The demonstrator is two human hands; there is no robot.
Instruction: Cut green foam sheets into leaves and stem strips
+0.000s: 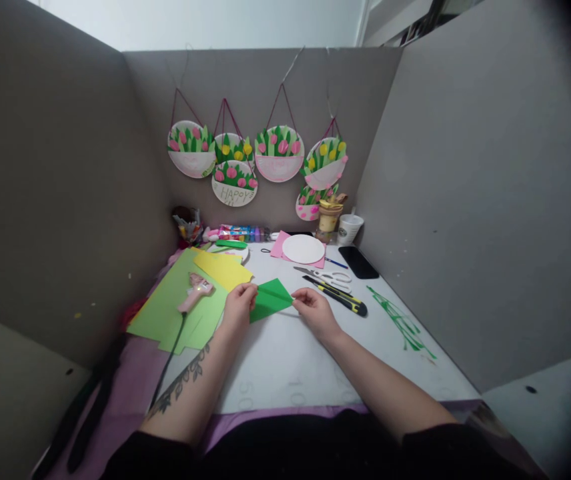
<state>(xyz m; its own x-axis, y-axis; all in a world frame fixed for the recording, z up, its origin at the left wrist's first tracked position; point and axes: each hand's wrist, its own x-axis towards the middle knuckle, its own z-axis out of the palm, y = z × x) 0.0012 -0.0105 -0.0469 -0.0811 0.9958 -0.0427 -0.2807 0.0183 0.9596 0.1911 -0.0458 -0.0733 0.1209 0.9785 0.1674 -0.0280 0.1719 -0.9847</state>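
A piece of dark green paper (271, 299) is held up between my two hands, a little above the white table. My left hand (240, 304) grips its left edge with closed fingers. At the paper's right corner, my right hand (315, 311) pinches it between thumb and fingertips. Just beyond my right hand lie a yellow-and-black utility knife (340, 297) and white-handled scissors (333, 277). To the left of my left hand, a pink hot glue gun (198, 291) rests on light green paper sheets (165, 317), with yellow paper (223, 269) next to it.
Thin green paper strips (400, 321) lie on the right. Behind them are a black phone (359, 262), a white paper cup (349, 230) and a white disc (304, 249) on pink paper. Paper-plate flower baskets (279, 168) hang on the grey back panel (245, 73). Side panels enclose the table.
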